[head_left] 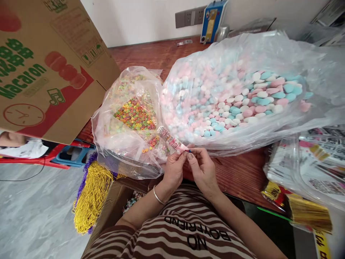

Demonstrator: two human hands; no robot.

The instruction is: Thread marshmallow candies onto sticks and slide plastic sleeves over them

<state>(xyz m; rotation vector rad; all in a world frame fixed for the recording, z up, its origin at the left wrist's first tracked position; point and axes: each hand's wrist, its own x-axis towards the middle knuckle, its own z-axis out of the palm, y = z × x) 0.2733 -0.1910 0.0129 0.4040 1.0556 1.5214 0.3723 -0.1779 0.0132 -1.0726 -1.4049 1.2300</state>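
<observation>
Small printed packet (169, 139) at the worktop's (234, 171) front edge, its end pinched by my left hand (174, 167) and right hand (202, 172).
I seem to be working its neck, which calls for a steady pinch. My fingertips hide most of a blue bit (190, 151) there; I can't tell what it is. Behind: the bag of rings (104, 129); leftward, a carton (51, 75), cut off.

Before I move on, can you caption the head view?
Left hand and right hand hold a small pink-and-white printed packet beside translucent plastic bags of multicoloured rings and pastel discs.
</observation>
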